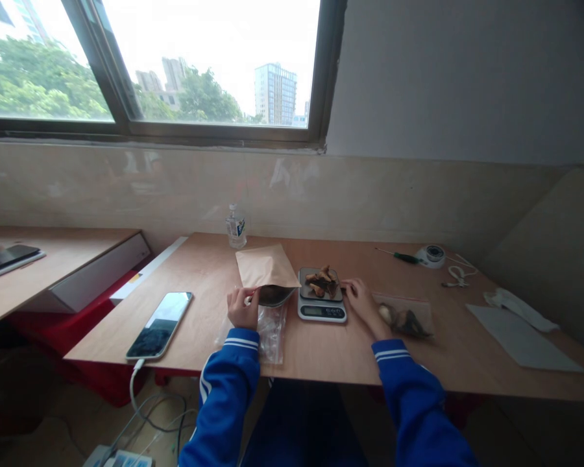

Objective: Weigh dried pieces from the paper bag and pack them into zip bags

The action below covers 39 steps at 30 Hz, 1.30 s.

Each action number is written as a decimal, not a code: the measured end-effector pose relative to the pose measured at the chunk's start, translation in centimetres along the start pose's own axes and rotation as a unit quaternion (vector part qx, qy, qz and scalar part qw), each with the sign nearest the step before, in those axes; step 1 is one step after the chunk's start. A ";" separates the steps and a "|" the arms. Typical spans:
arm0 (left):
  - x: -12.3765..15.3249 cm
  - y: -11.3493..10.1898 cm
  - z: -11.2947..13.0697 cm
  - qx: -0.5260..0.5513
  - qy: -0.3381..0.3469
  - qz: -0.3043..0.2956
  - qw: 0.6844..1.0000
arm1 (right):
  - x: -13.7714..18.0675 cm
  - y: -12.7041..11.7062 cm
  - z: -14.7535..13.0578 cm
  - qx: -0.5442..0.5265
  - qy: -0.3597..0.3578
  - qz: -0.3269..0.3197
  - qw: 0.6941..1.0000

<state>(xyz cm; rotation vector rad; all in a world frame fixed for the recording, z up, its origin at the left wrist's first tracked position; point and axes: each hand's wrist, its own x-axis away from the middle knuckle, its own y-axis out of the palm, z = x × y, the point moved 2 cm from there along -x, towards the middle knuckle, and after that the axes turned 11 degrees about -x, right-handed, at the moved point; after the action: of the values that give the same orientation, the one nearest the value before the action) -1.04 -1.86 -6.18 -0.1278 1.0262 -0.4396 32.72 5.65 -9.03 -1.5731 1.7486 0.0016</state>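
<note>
My left hand [243, 308] is closed on the open edge of a brown kraft paper bag [267, 264], whose dark mouth faces me. Just right of the bag stands a small digital kitchen scale [322, 314], and a pile of brown, dried mushroom-like pieces [322, 281] lies on its weighing plate. At the plate's right edge is my right hand [363, 299], its fingers bent and close together; what is between them, if anything, is too small to make out. Under my left hand and the bag lies a clear plastic bag [271, 334].
Beside my right forearm lies a clear zip bag [409, 316] with dark and pale pieces inside. A phone [159, 325] on a cable lies left, a plastic bottle [236, 227] stands behind. Farther right are a screwdriver [406, 257], a white camera [433, 255] and a grey sheet [520, 337].
</note>
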 end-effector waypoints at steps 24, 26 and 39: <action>0.1 0.3 -0.5 -0.058 -0.057 -0.063 0.995 | 1.3 -0.1 0.2 0.088 0.010 0.060 0.994; 0.1 0.6 -1.2 -0.082 -0.106 -0.085 0.987 | 1.4 -0.2 0.3 0.104 0.005 0.066 0.992; -0.7 0.3 -1.0 -0.098 -0.159 -0.039 0.982 | 1.2 -1.2 -0.3 0.211 0.004 0.134 0.968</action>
<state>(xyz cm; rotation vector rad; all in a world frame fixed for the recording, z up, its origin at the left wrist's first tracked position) -2.04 -1.19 -6.25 -0.4023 0.7489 -0.3740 33.69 4.18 -8.89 -1.0266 1.8112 -0.2306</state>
